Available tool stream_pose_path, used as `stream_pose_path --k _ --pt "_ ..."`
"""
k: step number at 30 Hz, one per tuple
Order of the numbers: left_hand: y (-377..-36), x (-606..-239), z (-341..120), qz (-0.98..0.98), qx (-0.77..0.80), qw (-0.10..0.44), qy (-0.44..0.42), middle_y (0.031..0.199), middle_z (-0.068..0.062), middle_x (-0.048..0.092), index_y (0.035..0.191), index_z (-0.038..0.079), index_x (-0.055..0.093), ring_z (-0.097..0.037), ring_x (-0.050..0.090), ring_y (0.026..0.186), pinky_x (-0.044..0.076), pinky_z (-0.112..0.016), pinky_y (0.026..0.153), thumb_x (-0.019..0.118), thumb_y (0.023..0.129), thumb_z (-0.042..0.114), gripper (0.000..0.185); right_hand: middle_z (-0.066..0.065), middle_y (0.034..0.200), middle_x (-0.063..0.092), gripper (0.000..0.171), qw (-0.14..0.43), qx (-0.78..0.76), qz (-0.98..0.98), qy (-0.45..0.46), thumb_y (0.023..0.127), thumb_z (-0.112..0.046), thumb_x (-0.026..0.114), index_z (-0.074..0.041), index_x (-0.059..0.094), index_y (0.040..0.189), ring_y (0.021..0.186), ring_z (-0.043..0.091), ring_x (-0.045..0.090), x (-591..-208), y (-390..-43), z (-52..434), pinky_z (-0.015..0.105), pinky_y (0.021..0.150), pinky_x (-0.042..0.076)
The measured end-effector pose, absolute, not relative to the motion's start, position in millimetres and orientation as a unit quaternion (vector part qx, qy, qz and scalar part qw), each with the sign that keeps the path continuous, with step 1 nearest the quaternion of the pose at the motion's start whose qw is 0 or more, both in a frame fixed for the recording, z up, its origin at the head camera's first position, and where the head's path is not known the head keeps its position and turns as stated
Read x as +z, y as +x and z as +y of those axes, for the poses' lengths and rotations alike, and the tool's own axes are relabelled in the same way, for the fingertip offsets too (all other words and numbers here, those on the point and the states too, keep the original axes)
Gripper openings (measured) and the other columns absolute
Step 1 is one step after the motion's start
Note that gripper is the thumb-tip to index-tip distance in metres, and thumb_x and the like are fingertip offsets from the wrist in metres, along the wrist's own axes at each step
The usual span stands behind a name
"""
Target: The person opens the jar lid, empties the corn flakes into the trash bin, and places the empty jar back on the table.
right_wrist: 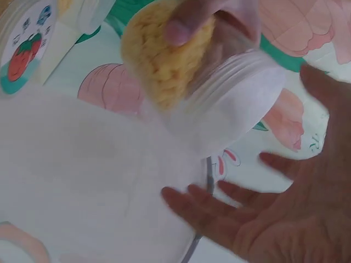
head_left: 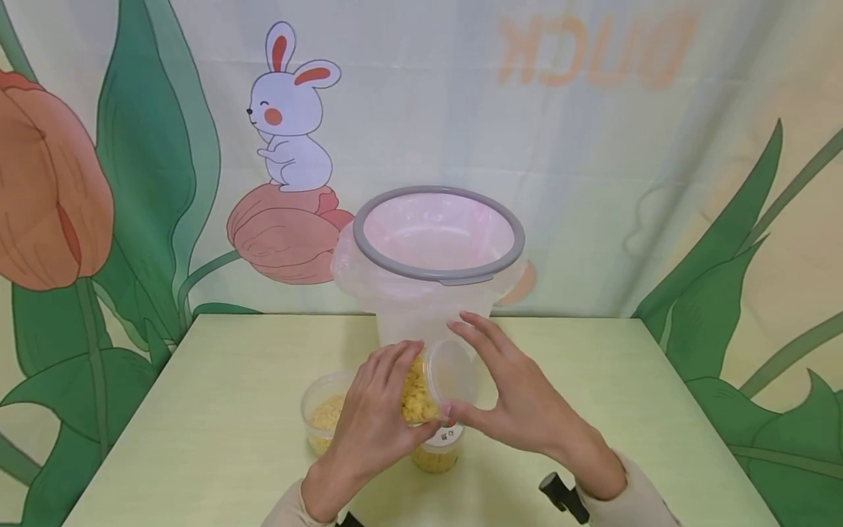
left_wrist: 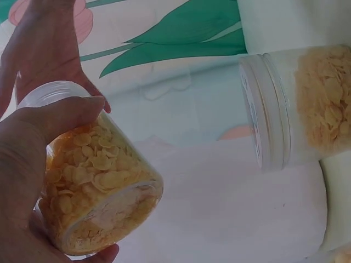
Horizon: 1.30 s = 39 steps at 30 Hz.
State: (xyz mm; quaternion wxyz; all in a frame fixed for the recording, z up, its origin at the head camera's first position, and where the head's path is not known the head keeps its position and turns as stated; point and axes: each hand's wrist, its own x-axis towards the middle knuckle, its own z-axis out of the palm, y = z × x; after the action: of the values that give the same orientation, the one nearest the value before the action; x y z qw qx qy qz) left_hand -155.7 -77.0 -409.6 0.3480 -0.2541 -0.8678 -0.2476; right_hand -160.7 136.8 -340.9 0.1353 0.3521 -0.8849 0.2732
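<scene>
My left hand grips a clear plastic jar of yellow flakes, fingers and thumb round its side. The jar is tilted over, its white lid end toward my right hand. My right hand is spread beside that end; in the right wrist view its fingers stand apart from the jar. Beneath the held jar stands a second jar of flakes, its labelled lid bearing a strawberry. Left of it, a round clear container of paler flakes is partly hidden by my left hand.
Behind the jars, a pale bin with a grey rim and a pinkish bag liner stands at the back of the light green table. A printed curtain hangs right behind the table.
</scene>
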Motion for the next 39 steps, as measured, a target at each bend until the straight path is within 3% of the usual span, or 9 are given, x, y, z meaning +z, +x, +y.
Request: stream_pose_path --k 4,8,16,23,29,35,39 --pt "-156.1 -410.7 -77.2 -0.865 -0.246 0.355 -0.255 0.134 -0.006 0.055 0.139 0.009 0.047 -0.024 0.052 0.122 0.047 -0.041 0.102 0.096 0.05 0.035 0.105 -0.008 0.151 0.039 0.077 0.114 0.301 -0.907 0.271 0.087 -0.056 0.065 -0.038 0.028 0.151 0.121 0.021 0.058 -335.3 -154.3 129.6 0.034 0.083 0.057" --pt "-156.5 -411.3 -76.1 -0.862 -0.241 0.364 -0.256 0.133 -0.007 0.056 0.139 0.008 0.047 -0.026 0.052 0.121 0.047 -0.043 0.101 0.096 0.05 0.036 0.105 -0.014 0.143 0.044 0.076 0.088 0.318 -0.914 0.237 0.085 -0.062 0.063 -0.04 0.03 0.15 0.116 0.017 0.06 -334.9 -151.8 123.0 0.021 0.068 0.053" --pt "-156.9 -411.2 -74.2 -0.863 -0.235 0.367 -0.257 0.133 -0.008 0.056 0.138 0.008 0.048 -0.027 0.052 0.122 0.046 -0.042 0.103 0.095 0.051 0.035 0.103 -0.009 0.136 0.052 0.069 0.117 0.324 -0.905 0.25 0.084 -0.058 0.068 -0.028 0.046 0.142 0.089 0.012 0.063 -344.4 -154.0 116.5 0.017 0.06 0.05" --pt "-156.8 -409.4 -75.8 -0.862 -0.235 0.367 -0.259 0.133 -0.009 0.056 0.139 0.008 0.047 -0.029 0.053 0.121 0.048 -0.044 0.102 0.092 0.056 0.034 0.098 -0.007 0.138 0.05 0.062 0.147 0.316 -0.882 0.318 0.083 -0.042 0.075 -0.022 0.052 0.137 0.11 0.014 0.061 -346.0 -157.1 121.4 0.022 0.07 0.056" --pt "-154.9 -408.4 -76.7 -0.87 -0.247 0.347 -0.25 0.134 -0.007 0.056 0.14 0.01 0.046 -0.026 0.053 0.123 0.047 -0.044 0.104 0.084 0.068 0.038 0.086 -0.002 0.143 0.047 0.063 0.167 0.28 -0.863 0.387 0.081 -0.031 0.078 -0.023 0.052 0.137 0.125 0.017 0.054 -346.0 -159.7 127.3 0.037 0.092 0.055" --pt "-152.9 -408.8 -77.3 -0.87 -0.25 0.343 -0.251 0.134 -0.006 0.056 0.14 0.01 0.046 -0.025 0.053 0.123 0.048 -0.043 0.103 0.094 0.055 0.038 0.102 0.003 0.147 0.044 0.065 0.175 0.258 -0.84 0.443 0.079 -0.028 0.079 -0.023 0.051 0.138 0.13 0.02 0.049 -345.5 -162.0 132.6 0.041 0.099 0.051" --pt "-151.5 -407.9 -77.8 -0.872 -0.255 0.336 -0.249 0.133 -0.006 0.057 0.14 0.011 0.047 -0.024 0.054 0.123 0.049 -0.042 0.103 0.095 0.053 0.04 0.104 0.003 0.148 0.043 0.067 0.17 0.252 -0.827 0.473 0.077 -0.026 0.082 -0.024 0.051 0.137 0.134 0.019 0.045 -343.7 -164.0 137.3 0.04 0.1 0.051"
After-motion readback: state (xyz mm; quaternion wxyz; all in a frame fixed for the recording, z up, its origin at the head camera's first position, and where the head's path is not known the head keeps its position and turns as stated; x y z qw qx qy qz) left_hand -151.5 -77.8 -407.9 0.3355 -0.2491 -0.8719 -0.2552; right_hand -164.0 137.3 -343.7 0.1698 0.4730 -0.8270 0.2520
